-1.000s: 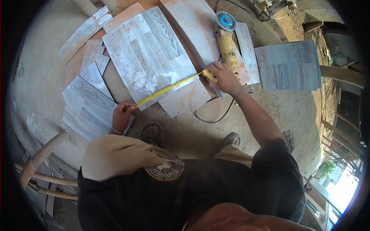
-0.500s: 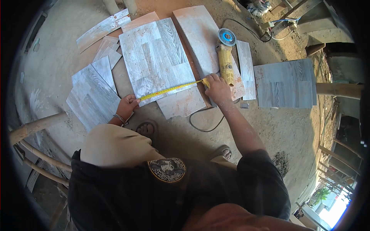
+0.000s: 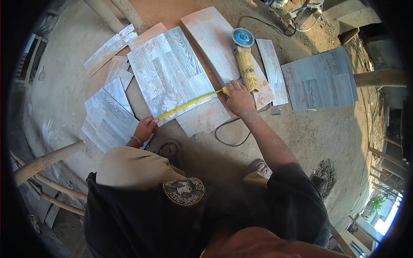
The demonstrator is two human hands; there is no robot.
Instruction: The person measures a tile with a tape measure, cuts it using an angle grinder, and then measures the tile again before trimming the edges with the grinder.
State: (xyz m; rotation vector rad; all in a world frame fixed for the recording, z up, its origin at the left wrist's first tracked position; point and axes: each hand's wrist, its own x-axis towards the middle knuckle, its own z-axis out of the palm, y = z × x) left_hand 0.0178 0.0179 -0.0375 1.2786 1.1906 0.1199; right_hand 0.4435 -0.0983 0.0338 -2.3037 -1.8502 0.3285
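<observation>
A yellow tape measure (image 3: 189,103) is pulled out across the lower part of a grey wood-patterned tile (image 3: 165,71). My left hand (image 3: 146,127) pinches the tape's free end at the tile's lower left corner. Over at the right edge of the tile, my right hand (image 3: 239,99) is closed around the tape's yellow case, mostly hidden under my fingers. Just beyond that hand lies a yellow angle grinder (image 3: 246,69) with a blue-centred disc (image 3: 243,37). Part of another tile piece (image 3: 204,117) shows under the measured tile's near edge.
A thick pale slab (image 3: 211,38) lies beneath the grinder. Cut tile pieces (image 3: 107,112) lie at left, and a stack of grey tiles (image 3: 320,81) is at right. A black cord (image 3: 232,144) loops over the concrete floor. Bamboo poles (image 3: 47,161) stand at left.
The camera view has shifted and turned slightly. Both hands keep their hold on the tape measure, which stays stretched over the same tile.
</observation>
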